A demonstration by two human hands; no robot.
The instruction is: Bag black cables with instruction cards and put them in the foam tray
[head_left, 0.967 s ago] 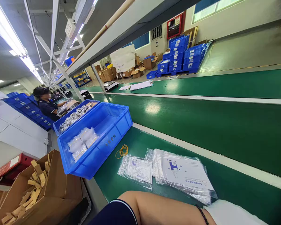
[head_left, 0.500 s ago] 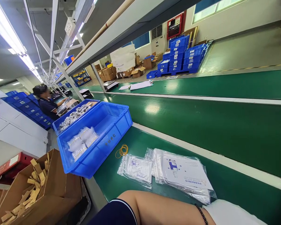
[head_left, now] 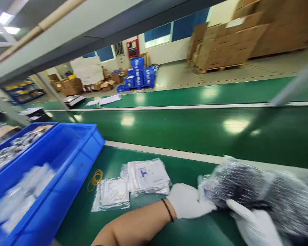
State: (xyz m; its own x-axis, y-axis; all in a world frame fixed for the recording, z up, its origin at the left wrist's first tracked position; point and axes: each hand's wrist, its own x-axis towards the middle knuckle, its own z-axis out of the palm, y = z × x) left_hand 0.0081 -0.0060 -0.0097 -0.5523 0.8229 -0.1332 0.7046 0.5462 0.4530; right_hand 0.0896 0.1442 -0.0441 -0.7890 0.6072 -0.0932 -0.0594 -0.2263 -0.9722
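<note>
Both my hands wear white gloves. My left hand [head_left: 188,201] grips the left end of a big clear bag of small dark parts [head_left: 259,191] that rests on the green bench at the lower right. My right hand [head_left: 254,223] holds the same bag from the near side, fingers under it. Left of my left hand lies a stack of flat plastic bags with printed sheets [head_left: 146,176], a smaller clear pouch [head_left: 113,194] and a yellow rubber band [head_left: 95,178].
A blue bin [head_left: 74,160] with white packets stands at the left, a second blue bin [head_left: 12,138] behind it. A green conveyor belt [head_left: 195,130] runs across the middle. Stacked blue crates [head_left: 140,73] and cardboard boxes [head_left: 220,44] stand on the floor beyond.
The view has swung to the right and is blurred. My gloved hands and the big bag of dark parts have come into view; earlier only my left forearm showed.
</note>
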